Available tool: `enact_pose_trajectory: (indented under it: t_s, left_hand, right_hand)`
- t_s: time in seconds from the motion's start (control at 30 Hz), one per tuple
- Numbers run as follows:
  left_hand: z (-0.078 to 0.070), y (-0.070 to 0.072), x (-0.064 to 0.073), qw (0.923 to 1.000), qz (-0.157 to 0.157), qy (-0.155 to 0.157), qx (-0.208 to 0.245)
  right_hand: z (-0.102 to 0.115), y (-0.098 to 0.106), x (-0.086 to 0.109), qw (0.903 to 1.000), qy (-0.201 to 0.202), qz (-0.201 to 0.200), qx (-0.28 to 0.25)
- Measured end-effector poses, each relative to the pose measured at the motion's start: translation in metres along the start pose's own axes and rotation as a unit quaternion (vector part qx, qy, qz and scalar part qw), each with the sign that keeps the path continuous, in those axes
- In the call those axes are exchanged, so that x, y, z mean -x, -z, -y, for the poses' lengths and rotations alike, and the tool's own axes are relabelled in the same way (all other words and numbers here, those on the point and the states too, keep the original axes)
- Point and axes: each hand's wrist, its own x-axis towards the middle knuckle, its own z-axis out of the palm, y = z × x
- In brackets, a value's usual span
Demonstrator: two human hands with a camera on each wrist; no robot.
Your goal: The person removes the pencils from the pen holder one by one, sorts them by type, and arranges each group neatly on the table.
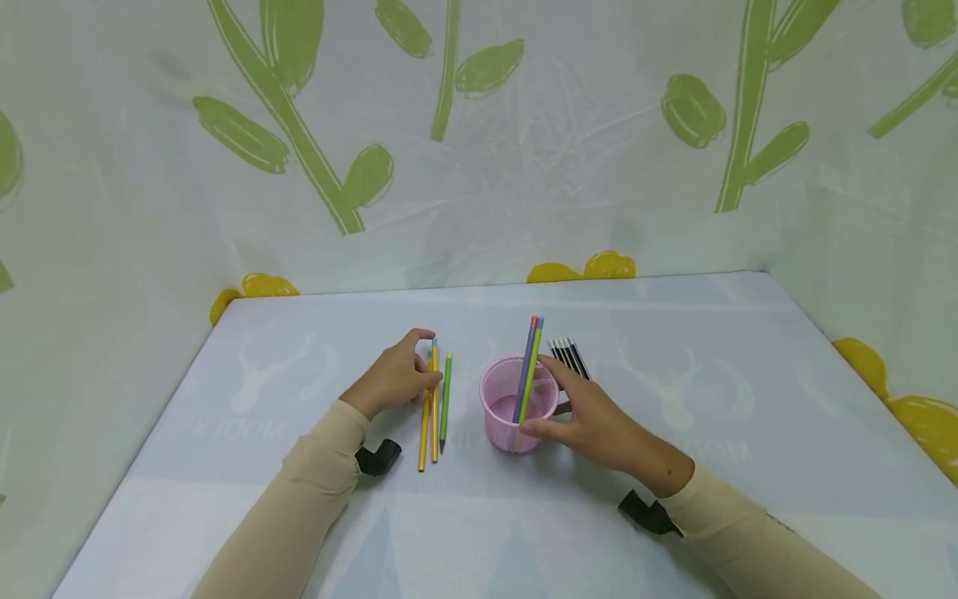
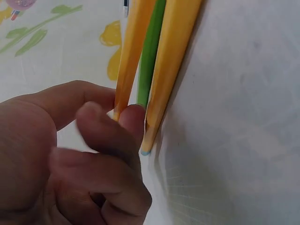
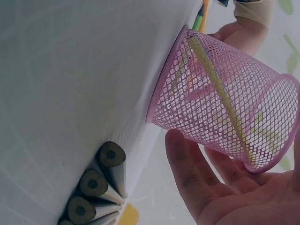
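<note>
My left hand [image 1: 394,376] pinches a yellow pencil [image 2: 133,56] near its end, between thumb and index finger. A second yellow pencil [image 2: 174,47] with a blue end lies close beside it, and a green pencil [image 1: 445,403] lies just to the right. My right hand [image 1: 591,416] holds a pink mesh pencil cup [image 1: 500,428], thumb at the near rim and fingers along its right side. Inside the cup, a purple pencil [image 1: 526,370] and a yellow-green pencil [image 1: 531,374] lean together, standing above the rim.
Several black pencils [image 1: 570,356] lie side by side behind the right hand; their ends [image 3: 93,183] show in the right wrist view. A pale patterned cloth [image 1: 292,333] covers the table. Behind it hangs a leaf-printed backdrop [image 1: 524,200]. Black straps [image 1: 648,512] sit at both wrists.
</note>
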Motion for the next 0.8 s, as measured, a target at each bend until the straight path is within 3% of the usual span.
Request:
enact_pose_trajectory:
  t_s: [0.27,0.8]
  left_hand:
    - [-0.0011,-0.0002,0.0011,0.9998,0.001,0.007,-0.020]
    - [0.0034,-0.0037,-0.0014,0.9989,-0.008,-0.012,-0.045]
  right_hand:
    - [0.0005,-0.0002,0.0010,1.0000,-0.008,0.001,0.003]
    - [0.0002,-0.0004,0.0003,1.0000,0.003,-0.001,-0.003]
